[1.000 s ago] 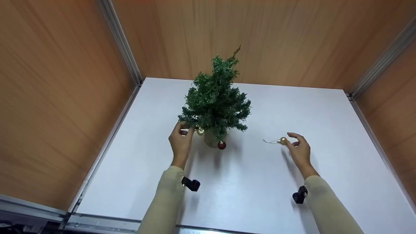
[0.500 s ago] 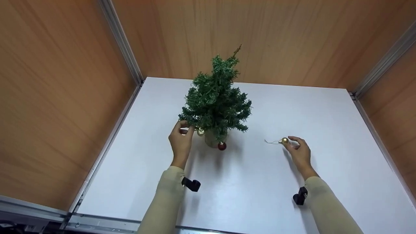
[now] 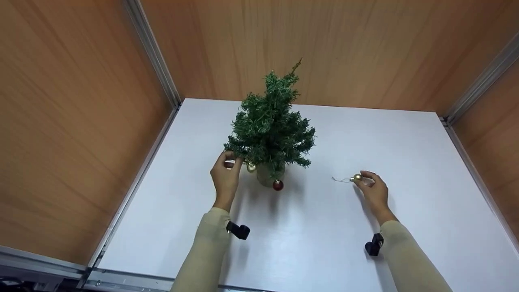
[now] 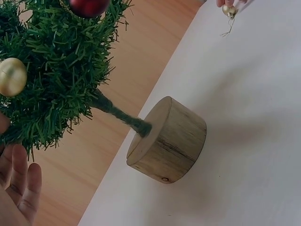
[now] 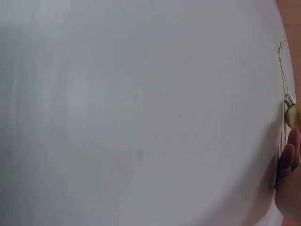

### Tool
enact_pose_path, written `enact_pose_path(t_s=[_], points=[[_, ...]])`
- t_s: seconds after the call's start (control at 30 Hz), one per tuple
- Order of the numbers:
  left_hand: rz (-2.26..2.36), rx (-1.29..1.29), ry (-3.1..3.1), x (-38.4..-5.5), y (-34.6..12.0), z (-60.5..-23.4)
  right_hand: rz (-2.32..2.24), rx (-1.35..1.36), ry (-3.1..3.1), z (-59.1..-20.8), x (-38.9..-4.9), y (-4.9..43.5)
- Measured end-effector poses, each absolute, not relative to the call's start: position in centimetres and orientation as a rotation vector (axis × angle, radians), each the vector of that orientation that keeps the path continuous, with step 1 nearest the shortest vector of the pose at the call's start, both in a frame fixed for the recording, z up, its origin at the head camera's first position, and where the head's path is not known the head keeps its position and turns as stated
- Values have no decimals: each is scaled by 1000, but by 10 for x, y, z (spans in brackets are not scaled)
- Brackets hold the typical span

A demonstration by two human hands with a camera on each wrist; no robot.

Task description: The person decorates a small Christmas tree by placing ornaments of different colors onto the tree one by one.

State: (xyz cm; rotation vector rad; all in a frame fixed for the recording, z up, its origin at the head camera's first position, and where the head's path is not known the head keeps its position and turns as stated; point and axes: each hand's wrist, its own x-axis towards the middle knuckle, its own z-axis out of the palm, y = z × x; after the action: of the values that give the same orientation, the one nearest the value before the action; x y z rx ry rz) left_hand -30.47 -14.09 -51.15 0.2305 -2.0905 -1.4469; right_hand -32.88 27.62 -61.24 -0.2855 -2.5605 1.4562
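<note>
A small artificial Christmas tree (image 3: 269,125) stands upright on a round wooden base (image 4: 176,141). My left hand (image 3: 225,178) is at its lower left branches, thumb and forefinger pinching a branch tip; the fingertips are partly hidden by the needles. Right beside that thumb hangs a gold bauble (image 3: 251,167), and a red bauble (image 3: 277,185) hangs low at the front of the tree. Off to the right, above the white table, my right hand (image 3: 374,192) pinches another gold bauble (image 3: 357,177) between thumb and fingers. Its thin string loop (image 3: 340,179) points left toward the tree.
The white table (image 3: 308,243) is walled by wood panels (image 3: 344,52) at the back and sides, with metal rails (image 3: 156,52) in the corners. A small black camera (image 3: 238,230) sits on each wrist.
My right hand has shifted very slightly right and down with the gold bauble, which now shows more above the thumb. The left hand stays at the same branch. The head view has shifted a little.
</note>
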Motion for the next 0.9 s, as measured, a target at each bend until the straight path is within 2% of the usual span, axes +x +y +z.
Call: enact_pose_path(t_s=[0.47, 0.9], points=[[-1473, 215, -2120, -312, -142, -507, 1329, -377, -2608, -610, -322, 279], [-1489, 185, -2136, -317, -151, -508, 1454, -378, -2536, -612, -315, 276]])
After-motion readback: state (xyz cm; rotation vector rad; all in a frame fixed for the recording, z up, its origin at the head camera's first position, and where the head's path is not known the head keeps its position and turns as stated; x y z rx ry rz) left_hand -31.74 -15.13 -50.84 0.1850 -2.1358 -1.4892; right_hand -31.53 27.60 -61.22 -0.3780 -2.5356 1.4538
